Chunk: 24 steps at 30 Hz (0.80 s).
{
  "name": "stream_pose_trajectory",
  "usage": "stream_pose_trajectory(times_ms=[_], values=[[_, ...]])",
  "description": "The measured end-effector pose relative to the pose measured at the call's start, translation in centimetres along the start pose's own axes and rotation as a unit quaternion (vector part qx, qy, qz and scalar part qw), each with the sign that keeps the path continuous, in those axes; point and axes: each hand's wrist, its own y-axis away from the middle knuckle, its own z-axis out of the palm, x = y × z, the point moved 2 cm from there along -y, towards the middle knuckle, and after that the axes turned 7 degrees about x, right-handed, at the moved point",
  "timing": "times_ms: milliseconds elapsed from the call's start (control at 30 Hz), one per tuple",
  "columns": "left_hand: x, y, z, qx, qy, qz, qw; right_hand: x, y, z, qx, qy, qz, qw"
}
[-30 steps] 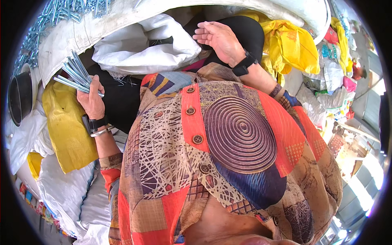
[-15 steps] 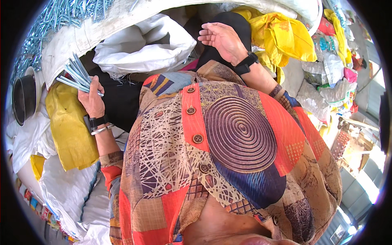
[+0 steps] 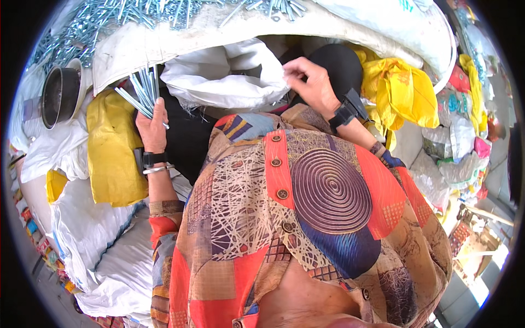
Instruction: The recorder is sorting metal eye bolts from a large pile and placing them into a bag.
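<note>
At ten o'clock we see the metal rods (image 3: 143,90), gripped in a bundle by the curled fingers of the left hand (image 3: 152,130). At eleven a white sack (image 3: 219,94) gapes, and at one the right hand (image 3: 315,86) has half-bent fingers by the sack's rim; whether pinching it, we cannot tell.

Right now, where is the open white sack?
In the head view, the sack is left of upper centre, between the right hand and the metal rods in the left hand.

Dark pan (image 3: 60,97) near a yellow sack (image 3: 114,153), crumpled yellow bag (image 3: 403,90) well apart
</note>
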Motion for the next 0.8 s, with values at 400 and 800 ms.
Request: stream_pose_trajectory(times_ms=[400,800], values=[[4.3,4.2,6.8,-0.104,0.080,-0.043,0.990,-2.4,-1.4,2.6,0.000,0.225,-0.264,0.938],[3.1,7.1,7.7,-0.126,0.038,-0.077,0.988,3.9,-1.5,-0.6,0.060,0.179,-0.003,0.982]])
